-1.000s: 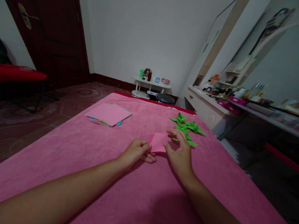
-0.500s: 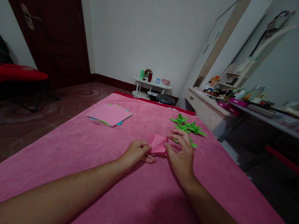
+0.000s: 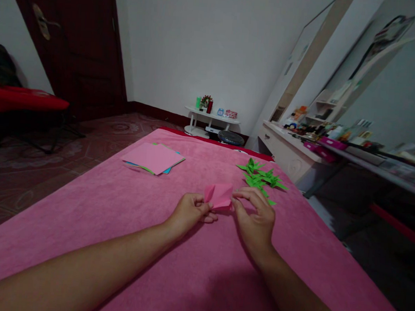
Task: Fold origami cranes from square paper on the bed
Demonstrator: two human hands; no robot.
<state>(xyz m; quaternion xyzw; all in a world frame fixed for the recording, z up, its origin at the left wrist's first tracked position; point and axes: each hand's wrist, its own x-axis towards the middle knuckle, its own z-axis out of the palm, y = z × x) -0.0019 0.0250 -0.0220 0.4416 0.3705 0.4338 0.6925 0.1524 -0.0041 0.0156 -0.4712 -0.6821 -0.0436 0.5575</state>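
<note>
A small pink folded paper (image 3: 220,194) with creases across it is held between my two hands, just over the pink-covered surface. My left hand (image 3: 194,208) pinches its lower left corner, thumb on top and the other fingers curled beneath. On the other side, my right hand (image 3: 256,211) grips the right edge between thumb and fingertips. Several green folded paper pieces (image 3: 262,177) with pointed tips lie in a cluster just beyond my right hand. A stack of paper sheets (image 3: 153,158), pink on top with blue and green edges showing, rests farther off to the left.
The pink cover (image 3: 125,258) spreads under both arms. A white stand (image 3: 213,116) with small items is by the far wall. To the right is a dressing table (image 3: 287,148) crowded with bottles and boxes. A red chair (image 3: 26,98) stands left, near a dark door (image 3: 84,51).
The pink paper's near flap has shifted, and its upper edge now stands a little higher. My right hand's fingers have drawn in closer together at the paper's right edge.
</note>
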